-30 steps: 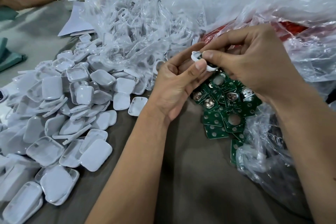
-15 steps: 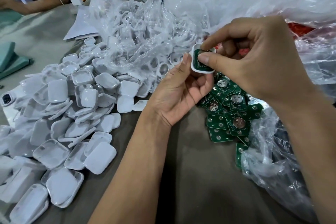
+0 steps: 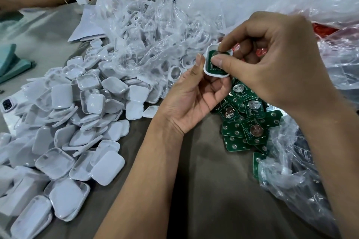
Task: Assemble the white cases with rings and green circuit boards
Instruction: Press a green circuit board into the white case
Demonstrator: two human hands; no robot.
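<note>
The left hand (image 3: 196,99) grips a white case (image 3: 208,68) from below; the right hand (image 3: 275,64) pinches a green circuit board (image 3: 214,68) apparently seated inside. Loose boards (image 3: 250,122) lie beneath, spare cases (image 3: 77,122) heaped left on the worktop (image 3: 204,190).

Bare cloth (image 3: 213,190) lies open at 6 o'clock between the forearms. At 9 o'clock a case pile (image 3: 64,122) blocks the way; at 12 a ring bag (image 3: 151,31); at 3 to 4 o'clock boards (image 3: 244,122) and crumpled plastic (image 3: 295,176).
</note>
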